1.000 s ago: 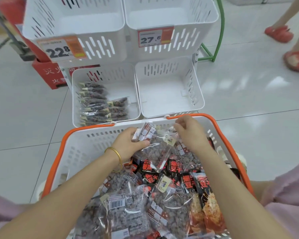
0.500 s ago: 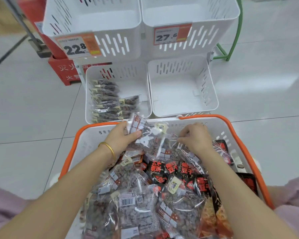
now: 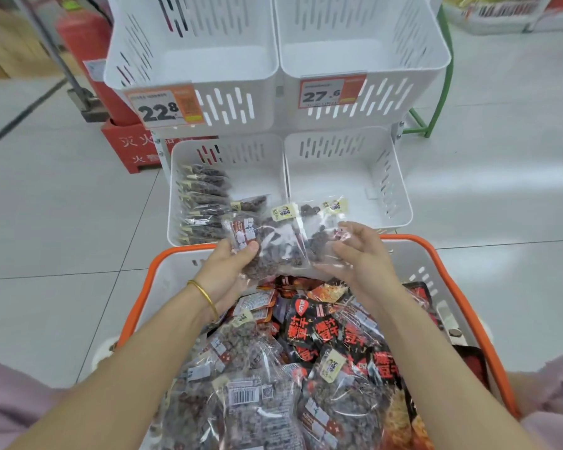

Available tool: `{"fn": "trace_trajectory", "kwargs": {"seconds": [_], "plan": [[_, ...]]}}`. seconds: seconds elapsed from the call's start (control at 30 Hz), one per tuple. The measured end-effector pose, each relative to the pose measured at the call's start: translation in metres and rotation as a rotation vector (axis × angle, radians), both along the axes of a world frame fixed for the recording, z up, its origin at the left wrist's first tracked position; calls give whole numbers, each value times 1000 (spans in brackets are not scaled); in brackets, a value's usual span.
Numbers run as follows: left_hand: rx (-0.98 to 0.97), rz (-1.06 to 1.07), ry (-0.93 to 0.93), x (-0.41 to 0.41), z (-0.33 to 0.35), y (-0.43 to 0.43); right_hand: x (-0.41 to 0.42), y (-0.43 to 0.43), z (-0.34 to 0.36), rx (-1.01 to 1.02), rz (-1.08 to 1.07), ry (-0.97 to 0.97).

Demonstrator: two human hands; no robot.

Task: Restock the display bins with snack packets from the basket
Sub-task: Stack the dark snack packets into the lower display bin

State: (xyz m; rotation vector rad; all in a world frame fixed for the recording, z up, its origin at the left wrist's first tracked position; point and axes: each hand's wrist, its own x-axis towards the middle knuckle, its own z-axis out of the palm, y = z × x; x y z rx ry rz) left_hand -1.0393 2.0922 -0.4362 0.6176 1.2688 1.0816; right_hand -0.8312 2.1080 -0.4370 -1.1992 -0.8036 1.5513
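A white basket with an orange rim (image 3: 436, 254) sits in front of me, full of snack packets (image 3: 273, 384), clear ones with dark pieces and black-and-red ones. My left hand (image 3: 231, 264) grips a clear packet of dark snacks (image 3: 267, 241) above the basket's far edge. My right hand (image 3: 358, 251) holds a second clear packet (image 3: 319, 232) beside it. Both packets overlap, lifted toward the lower left display bin (image 3: 176, 177), which holds a row of the same dark packets (image 3: 202, 203).
The lower right bin (image 3: 397, 190) and the two upper bins (image 3: 189, 63) (image 3: 364, 56) hold nothing; price tags read 22.8 (image 3: 163, 108) and 27.6 (image 3: 325, 94). A red box (image 3: 127, 147) stands left of the rack, a green frame (image 3: 436, 92) right.
Both hands have lifted clear packets out of the basket and carried them up toward the lower bins. The view has shifted closer to the rack.
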Motion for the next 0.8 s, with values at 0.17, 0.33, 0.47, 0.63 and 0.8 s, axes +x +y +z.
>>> {"fn": "trace_trajectory", "kwargs": {"seconds": [0.17,0.33,0.47,0.63,0.8], "plan": [[56,-8,50,6,-4,5,-18,-2,12,13,83,-5],[138,-24,169,13,-9,8,-33,-2,8,35,196,-289],[217,10,279,18,-6,21,-42,15,14,125,250,-382],[341,5,717,-13,-3,61,-51,76,28,286,170,-495],[287,-109,1446,-68,-27,99,-80,143,25,796,270,-1250]]}}
